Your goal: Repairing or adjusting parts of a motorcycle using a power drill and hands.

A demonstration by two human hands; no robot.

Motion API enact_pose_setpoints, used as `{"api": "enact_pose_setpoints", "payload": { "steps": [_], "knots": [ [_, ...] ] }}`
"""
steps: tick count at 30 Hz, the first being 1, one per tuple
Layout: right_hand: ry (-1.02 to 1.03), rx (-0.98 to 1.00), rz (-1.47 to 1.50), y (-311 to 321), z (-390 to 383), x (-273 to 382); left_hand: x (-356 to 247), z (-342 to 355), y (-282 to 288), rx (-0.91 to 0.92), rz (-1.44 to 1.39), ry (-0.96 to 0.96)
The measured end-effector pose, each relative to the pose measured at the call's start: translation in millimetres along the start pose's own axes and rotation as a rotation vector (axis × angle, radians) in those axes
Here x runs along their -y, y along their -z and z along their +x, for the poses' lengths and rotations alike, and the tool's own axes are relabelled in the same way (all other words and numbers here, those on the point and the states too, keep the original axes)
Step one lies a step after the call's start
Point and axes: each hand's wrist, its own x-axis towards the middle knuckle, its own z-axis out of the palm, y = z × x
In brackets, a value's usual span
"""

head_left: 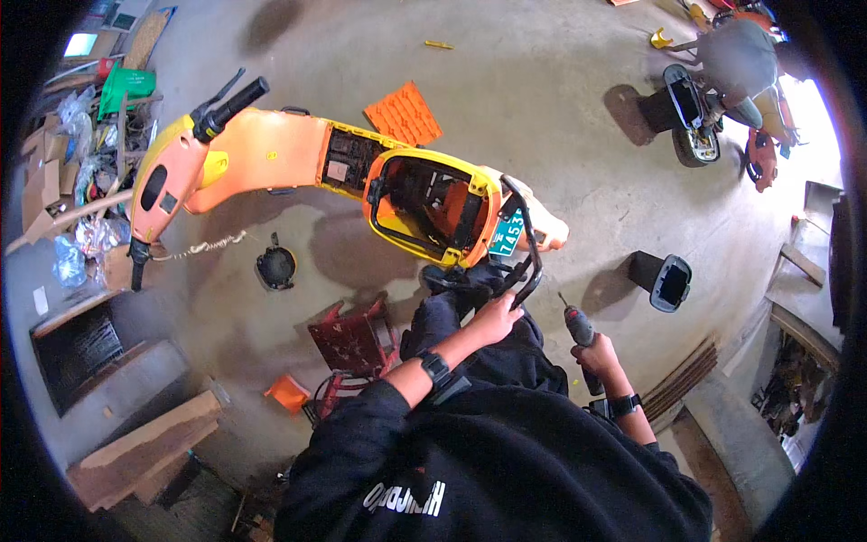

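An orange and yellow electric scooter (257, 149) stands in front of me, its handlebar to the left and its tail to the right. Its seat is off, so the yellow-rimmed storage opening (395, 155) and a battery bay show. At the tail, my left hand (495, 319) is closed on the black tubular grab rail (531, 217), next to a green plate. A dark cordless drill (581, 327) with a thin bit is in my right hand (600, 355), apart from the scooter, its bit pointing forward and slightly left.
A black storage bucket (670, 283) lies right of the scooter. Left of my legs stands a worn red chair (350, 341); a round black part (276, 267) lies beyond it. An orange slotted panel (404, 114) rests behind the scooter. Another person (736, 59) bends at the far right.
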Motion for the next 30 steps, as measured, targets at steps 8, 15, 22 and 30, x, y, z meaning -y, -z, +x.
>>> {"api": "enact_pose_setpoints", "payload": {
  "steps": [8,15,22,30],
  "knots": [
    [-0.15,0.028,0.032,-39,-34,-51,1,-20,-15,0.036,0.107,-0.011],
    [-0.097,0.024,0.006,-47,-69,-36,-5,-7,-9,-0.149,0.08,-0.06],
    [-0.042,-0.048,0.035,-44,-83,-24,-3,-9,-5,-0.228,0.096,-0.117],
    [-0.025,0.091,-0.059,-38,-33,-68,-40,-13,22,-0.133,-0.024,-0.001]
  ]
}}
